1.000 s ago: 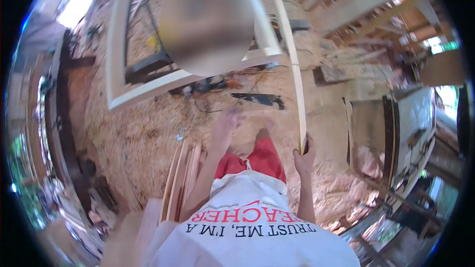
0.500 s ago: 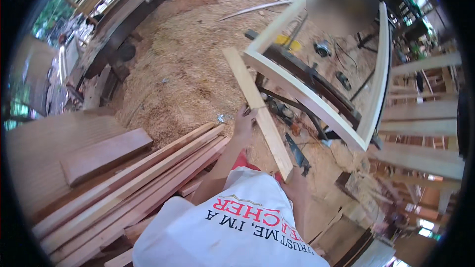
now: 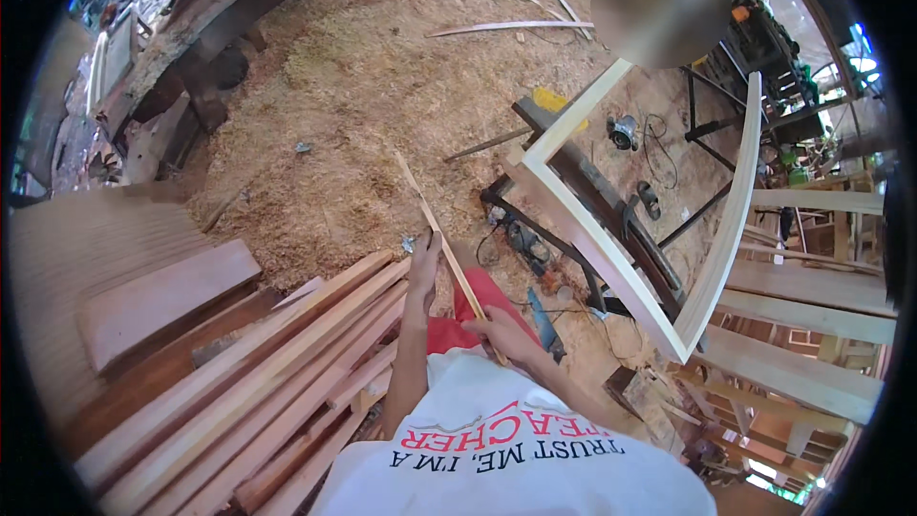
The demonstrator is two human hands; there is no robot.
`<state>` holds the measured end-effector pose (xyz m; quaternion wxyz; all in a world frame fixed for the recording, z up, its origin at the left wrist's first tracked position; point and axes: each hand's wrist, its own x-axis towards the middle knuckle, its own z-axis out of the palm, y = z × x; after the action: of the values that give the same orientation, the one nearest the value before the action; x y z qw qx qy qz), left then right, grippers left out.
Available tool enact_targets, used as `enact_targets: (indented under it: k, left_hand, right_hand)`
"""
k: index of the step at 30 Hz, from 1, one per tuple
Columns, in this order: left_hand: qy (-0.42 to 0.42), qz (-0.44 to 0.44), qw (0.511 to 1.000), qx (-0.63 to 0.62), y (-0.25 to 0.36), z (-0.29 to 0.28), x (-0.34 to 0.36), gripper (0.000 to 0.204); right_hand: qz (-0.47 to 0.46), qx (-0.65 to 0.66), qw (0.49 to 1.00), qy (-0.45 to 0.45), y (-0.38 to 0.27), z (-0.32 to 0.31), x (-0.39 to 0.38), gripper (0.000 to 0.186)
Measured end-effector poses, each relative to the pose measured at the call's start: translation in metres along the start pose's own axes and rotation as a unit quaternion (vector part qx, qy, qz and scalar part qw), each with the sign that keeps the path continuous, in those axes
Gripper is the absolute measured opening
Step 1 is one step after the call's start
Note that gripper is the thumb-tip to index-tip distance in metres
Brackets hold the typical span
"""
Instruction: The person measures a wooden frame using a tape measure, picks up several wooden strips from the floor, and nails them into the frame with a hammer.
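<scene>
A narrow wooden board is held before my body, its thin edge toward me, slanting from far left to near right. My left hand grips it around its middle, from the left side. Close to my shirt, my right hand is closed around the board's near end. To the right of the board, a pale wooden frame rests tilted on a dark stand, apart from both hands.
Several sawn planks lie stacked at my left, beside a thick block. Sawdust covers the ground. A blue handsaw, a power tool and another tool with a cord lie around the stand. More boards stand at the right.
The board has been turned from its broad face to its thin edge and brought left, away from the frame. Both hands have moved left with it, still gripping. The view has shifted.
</scene>
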<state>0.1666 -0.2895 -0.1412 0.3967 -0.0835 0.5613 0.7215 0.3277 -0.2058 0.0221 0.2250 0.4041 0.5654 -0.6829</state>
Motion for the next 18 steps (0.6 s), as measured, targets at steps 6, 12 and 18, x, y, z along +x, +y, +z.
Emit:
enact_targets:
  k: [6,12,18]
  left_hand:
    - [0.053,0.06,0.997,0.017,0.025,-0.055,0.133,0.035]
    - [0.069,-0.146,0.92,0.356,0.036,-0.209,0.216,0.034]
    - [0.165,-0.252,0.928,0.219,0.141,-0.299,0.202,0.02]
  right_hand:
    - [0.14,0.322,0.929,-0.114,-0.106,-0.021,0.151,0.027]
    - [0.174,0.394,0.902,-0.039,-0.249,-0.027,0.254,0.029]
    - [0.053,0.309,0.943,0.109,-0.317,-0.061,0.319,0.03]
